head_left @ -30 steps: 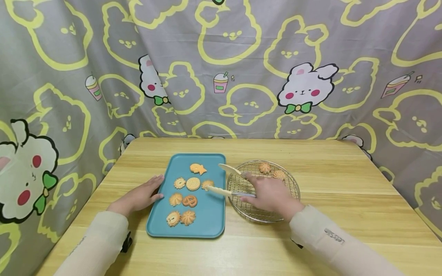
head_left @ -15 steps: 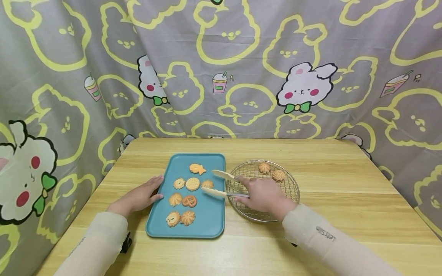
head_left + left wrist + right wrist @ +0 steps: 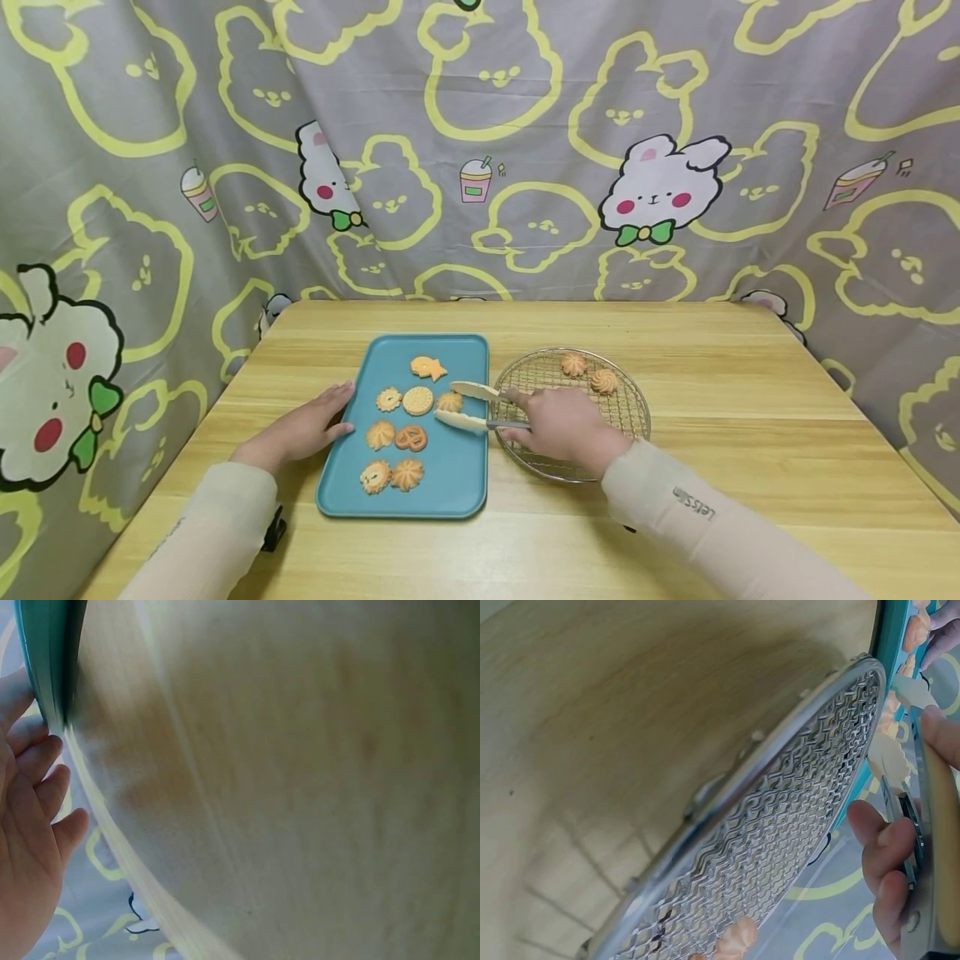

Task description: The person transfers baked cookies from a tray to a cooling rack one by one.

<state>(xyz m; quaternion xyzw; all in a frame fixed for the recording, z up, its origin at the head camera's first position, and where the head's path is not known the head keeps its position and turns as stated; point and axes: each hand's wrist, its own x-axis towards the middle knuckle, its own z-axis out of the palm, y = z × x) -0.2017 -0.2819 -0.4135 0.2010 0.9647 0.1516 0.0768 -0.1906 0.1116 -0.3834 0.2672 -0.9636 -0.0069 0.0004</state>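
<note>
My right hand (image 3: 566, 423) grips a pair of tongs (image 3: 510, 424), whose cream tips are spread on either side of a round ridged cookie (image 3: 450, 402) near the right edge of the blue tray (image 3: 457, 492). Whether the tips touch that cookie I cannot tell. In the right wrist view, curled fingers (image 3: 891, 847) and a thumb hold the tongs (image 3: 937, 847). My left hand (image 3: 300, 427) rests at the tray's left edge with fingers extended; the left wrist view shows its fingertips against the tray's side (image 3: 46, 660). Several other cookies, including a pretzel shape (image 3: 411, 438), lie in rows on the tray.
A round wire rack (image 3: 573, 482) stands right of the tray, partly under my right hand, with two cookies towards its back: a ridged one (image 3: 573, 364) and a swirled one (image 3: 604, 382). Behind the wooden table (image 3: 720, 358) hangs a patterned curtain (image 3: 525, 100).
My right hand and the tongs have moved left over the tray, and the tips now stand around the ridged cookie. The left hand has stayed at the tray's edge.
</note>
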